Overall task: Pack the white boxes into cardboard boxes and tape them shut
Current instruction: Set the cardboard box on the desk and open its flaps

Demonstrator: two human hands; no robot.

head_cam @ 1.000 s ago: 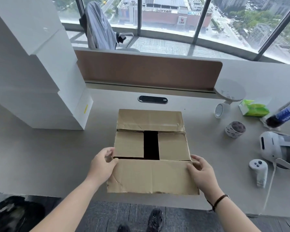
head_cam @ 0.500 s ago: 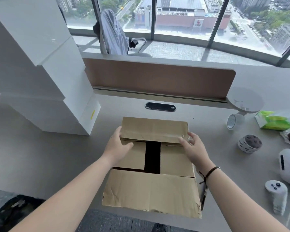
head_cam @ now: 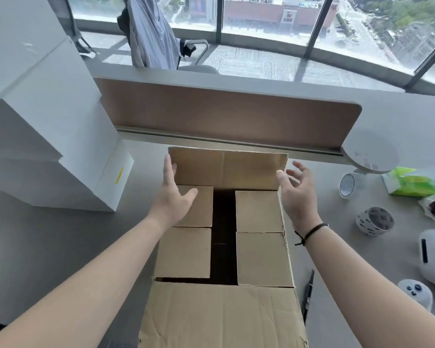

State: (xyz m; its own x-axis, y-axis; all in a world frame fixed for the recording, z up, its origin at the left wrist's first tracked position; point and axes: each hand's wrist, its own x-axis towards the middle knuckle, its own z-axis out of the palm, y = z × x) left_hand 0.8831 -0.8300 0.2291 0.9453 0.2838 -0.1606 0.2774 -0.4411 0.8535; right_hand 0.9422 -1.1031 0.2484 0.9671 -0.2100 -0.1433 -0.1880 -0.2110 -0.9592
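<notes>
Brown cardboard box [head_cam: 224,247] at my 12 o'clock on grey desk [head_cam: 48,247]. My left hand [head_cam: 173,199] and right hand [head_cam: 296,197], fingers spread, grasping nothing, flank raised far flap [head_cam: 226,168] to open it. Stacked white boxes [head_cam: 48,146] wait at 10 o'clock.

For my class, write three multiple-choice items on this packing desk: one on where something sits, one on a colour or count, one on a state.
1. The stack of white boxes stands where from the cardboard box?
A. left B. right C. inside it

2. How many tape rolls lie on the desk?
A. none B. two C. five

3. The far flap is
A. taped flat B. torn off C. raised

Answers: 1 A, the stack fills the left side. 2 B, one clear roll, one patterned roll. 3 C, it stands up between the open left hand and right hand.
</notes>
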